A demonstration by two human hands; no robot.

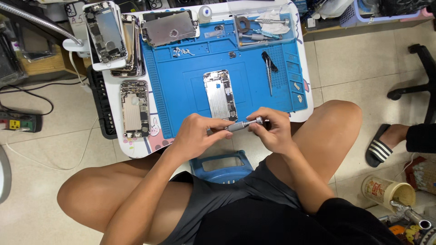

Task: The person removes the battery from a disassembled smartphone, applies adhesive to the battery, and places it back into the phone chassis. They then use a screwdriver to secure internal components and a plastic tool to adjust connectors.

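Observation:
Both of my hands hold a small grey screwdriver [243, 124] level above the near edge of a blue repair mat [181, 81]. My right hand [271, 129] grips its handle end. My left hand [197, 134] pinches the tip end with the fingertips. Just beyond the hands an opened phone housing [220, 94] lies on the mat with its inner metal side up. Black tweezers [269, 67] rest on the mat to the right of it.
More opened phone housings [135, 109] [108, 34] [170, 27] lie on the small white table [119, 136]. A clear tray of tools [261, 29] sits at the back right. A blue stool [222, 167] is under me. Another person's sandalled foot [383, 143] is at the right, beside a cup [386, 190].

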